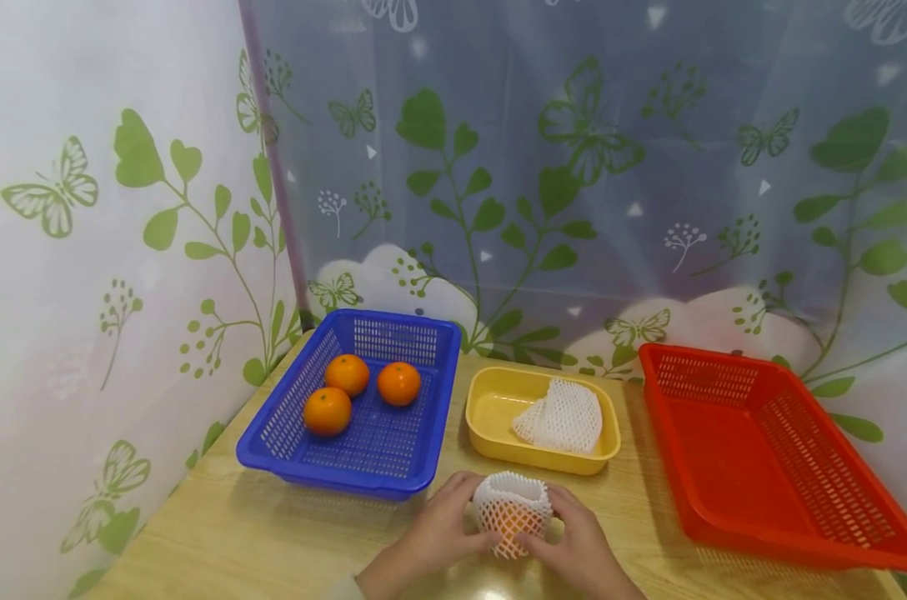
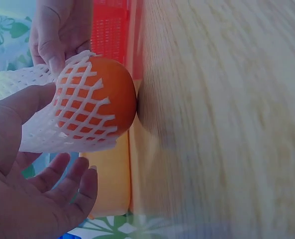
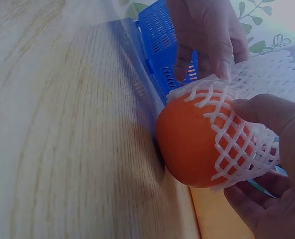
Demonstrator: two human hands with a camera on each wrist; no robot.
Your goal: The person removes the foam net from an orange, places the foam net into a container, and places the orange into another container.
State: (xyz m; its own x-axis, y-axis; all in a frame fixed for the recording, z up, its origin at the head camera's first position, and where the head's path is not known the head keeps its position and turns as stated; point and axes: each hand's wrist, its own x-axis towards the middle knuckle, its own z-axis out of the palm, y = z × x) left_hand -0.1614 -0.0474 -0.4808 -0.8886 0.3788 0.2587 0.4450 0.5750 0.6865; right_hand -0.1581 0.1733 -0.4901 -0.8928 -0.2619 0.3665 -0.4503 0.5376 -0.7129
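Observation:
An orange (image 2: 118, 94) stands on the wooden table, partly covered by a white foam net sleeve (image 1: 510, 490). In both wrist views its lower part shows bare, touching the tabletop, while the net's upper end rises loose above the fruit. My left hand (image 1: 444, 518) holds the net from the left side, its thumb pressed on the mesh. From the right side my right hand (image 1: 578, 533) grips the same net, thumb at the front and fingers round the side. Both thumbs lie close together on the side towards me.
At the left, a blue basket (image 1: 373, 433) contains three oranges (image 1: 398, 384). Behind my hands sits a yellow tray (image 1: 491, 410) with white foam nets (image 1: 566, 417) in it. A large red basket (image 1: 739, 467) stands at the right. Patterned curtains (image 1: 498, 208) hang behind the table.

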